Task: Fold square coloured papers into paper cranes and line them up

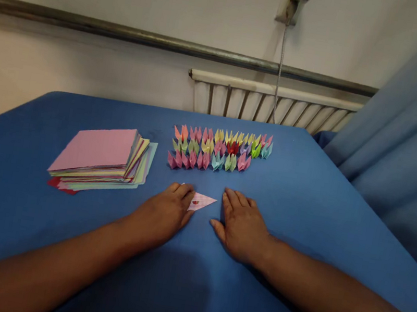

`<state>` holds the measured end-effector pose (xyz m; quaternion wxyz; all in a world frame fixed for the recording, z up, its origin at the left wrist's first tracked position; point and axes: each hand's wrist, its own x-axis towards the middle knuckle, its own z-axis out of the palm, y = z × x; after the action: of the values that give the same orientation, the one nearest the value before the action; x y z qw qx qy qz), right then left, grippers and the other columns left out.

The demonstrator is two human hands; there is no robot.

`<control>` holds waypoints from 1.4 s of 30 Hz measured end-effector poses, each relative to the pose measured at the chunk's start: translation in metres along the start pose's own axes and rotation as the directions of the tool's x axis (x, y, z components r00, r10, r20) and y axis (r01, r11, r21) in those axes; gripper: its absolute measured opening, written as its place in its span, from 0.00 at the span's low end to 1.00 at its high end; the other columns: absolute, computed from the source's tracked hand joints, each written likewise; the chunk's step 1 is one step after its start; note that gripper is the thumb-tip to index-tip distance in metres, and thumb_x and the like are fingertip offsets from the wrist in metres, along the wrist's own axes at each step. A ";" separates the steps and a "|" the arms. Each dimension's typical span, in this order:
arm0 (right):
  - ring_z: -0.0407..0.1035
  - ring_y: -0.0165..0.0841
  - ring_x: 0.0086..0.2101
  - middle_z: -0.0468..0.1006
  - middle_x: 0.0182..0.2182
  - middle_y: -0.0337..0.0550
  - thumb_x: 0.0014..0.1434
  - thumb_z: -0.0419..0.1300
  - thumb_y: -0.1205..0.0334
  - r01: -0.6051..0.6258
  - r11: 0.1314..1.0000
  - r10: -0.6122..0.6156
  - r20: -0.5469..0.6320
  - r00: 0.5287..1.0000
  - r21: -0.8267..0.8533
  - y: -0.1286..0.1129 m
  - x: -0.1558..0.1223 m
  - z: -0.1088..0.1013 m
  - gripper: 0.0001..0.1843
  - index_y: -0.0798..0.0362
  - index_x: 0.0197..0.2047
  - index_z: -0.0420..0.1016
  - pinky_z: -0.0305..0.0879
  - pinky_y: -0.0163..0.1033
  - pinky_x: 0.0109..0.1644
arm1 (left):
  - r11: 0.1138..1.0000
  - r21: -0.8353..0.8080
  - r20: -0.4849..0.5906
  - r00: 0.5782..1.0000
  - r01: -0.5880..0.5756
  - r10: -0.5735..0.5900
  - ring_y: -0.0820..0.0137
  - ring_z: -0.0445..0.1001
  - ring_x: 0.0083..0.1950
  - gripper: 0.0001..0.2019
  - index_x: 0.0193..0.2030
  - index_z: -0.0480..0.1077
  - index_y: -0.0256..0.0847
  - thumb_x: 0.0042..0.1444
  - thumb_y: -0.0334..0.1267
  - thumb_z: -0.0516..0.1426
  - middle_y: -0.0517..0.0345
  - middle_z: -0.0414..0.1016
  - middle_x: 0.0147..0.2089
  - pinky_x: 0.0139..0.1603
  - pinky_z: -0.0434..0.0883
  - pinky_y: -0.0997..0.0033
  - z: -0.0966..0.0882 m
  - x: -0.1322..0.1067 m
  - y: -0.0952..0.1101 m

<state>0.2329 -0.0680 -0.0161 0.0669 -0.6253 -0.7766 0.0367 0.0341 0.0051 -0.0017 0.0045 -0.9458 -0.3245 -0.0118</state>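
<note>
A small piece of folded pink paper [202,202], pointed at its right end and marked with a small dark red spot, lies on the blue table. My left hand [170,208] holds it down, with fingers over its left part and the thumb at its near edge; that part is hidden. To the right of the paper's tip, my right hand [242,227] rests palm down, fingers stretched out and thumb apart, holding nothing. Just beyond both hands stand rows of small folded paper cranes [217,161] in pink, yellow, green, blue and red.
A thick stack of coloured paper sheets [97,146], pink on top, sits to the left on the blue table [27,148]. Behind are a metal rail [133,33], a radiator [237,100] and a wall socket with a cord [283,46]. A blue curtain [410,103] hangs at right.
</note>
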 end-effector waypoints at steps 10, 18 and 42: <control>0.46 0.43 0.65 0.54 0.67 0.49 0.66 0.45 0.46 0.245 0.960 -0.256 0.066 0.964 0.139 0.006 0.004 0.003 0.34 0.54 0.69 0.48 0.45 0.55 0.65 | 0.994 -0.112 -0.064 0.998 -0.019 0.012 0.61 0.67 0.57 0.19 0.61 0.62 0.40 0.65 0.37 0.47 0.46 0.66 0.60 0.58 0.65 0.58 0.001 -0.007 -0.001; 0.49 0.44 0.64 0.56 0.66 0.55 0.65 0.46 0.45 0.205 0.975 -0.208 0.023 0.978 0.089 0.005 0.002 0.001 0.35 0.60 0.68 0.52 0.47 0.52 0.64 | 0.988 -0.155 -0.022 1.000 0.009 -0.013 0.64 0.65 0.62 0.19 0.60 0.64 0.34 0.66 0.36 0.45 0.46 0.68 0.62 0.63 0.62 0.60 0.007 -0.023 0.003; 0.53 0.42 0.62 0.60 0.64 0.52 0.63 0.51 0.53 0.256 0.936 -0.262 -0.008 0.965 0.241 -0.018 0.024 0.011 0.30 0.56 0.65 0.58 0.49 0.51 0.64 | 0.926 -0.335 -0.033 0.984 -0.173 0.173 0.64 0.69 0.60 0.25 0.56 0.67 0.40 0.50 0.24 0.52 0.51 0.71 0.59 0.61 0.65 0.65 -0.018 -0.032 -0.017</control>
<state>0.2088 -0.0482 -0.0225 0.1369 -0.5045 -0.8427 0.1288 -0.0018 -0.0017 0.0159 -0.1555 -0.9575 -0.2331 -0.0677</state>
